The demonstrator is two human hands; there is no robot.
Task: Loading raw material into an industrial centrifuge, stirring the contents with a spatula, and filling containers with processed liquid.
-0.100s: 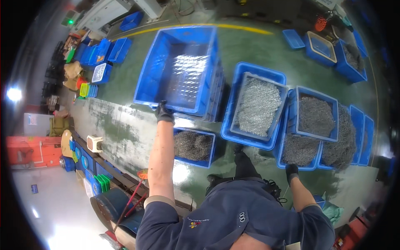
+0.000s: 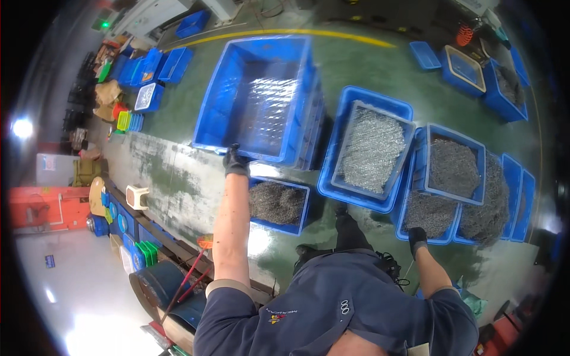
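1. Presently, the left hand, in a dark glove, is closed over the near rim of a large, empty blue plastic crate standing on the floor ahead of the person.
2. The right hand, also gloved, rests at the near edge of a smaller blue plastic bin heaped with grey metal scrap; whether its fingers grip cannot be told.
3. Handling judgement: the empty crate looks rigid and fairly light, best held at its rolled rim. Its moulded walls appear smooth, so gloves should help.
4. The filled bins look heavy, and their contents loose and sharp.
5. Surface: a green painted concrete floor, worn pale in patches, glossy and possibly slick.
6. Room: a workshop, with further blue bins of metal scrap close alongside.
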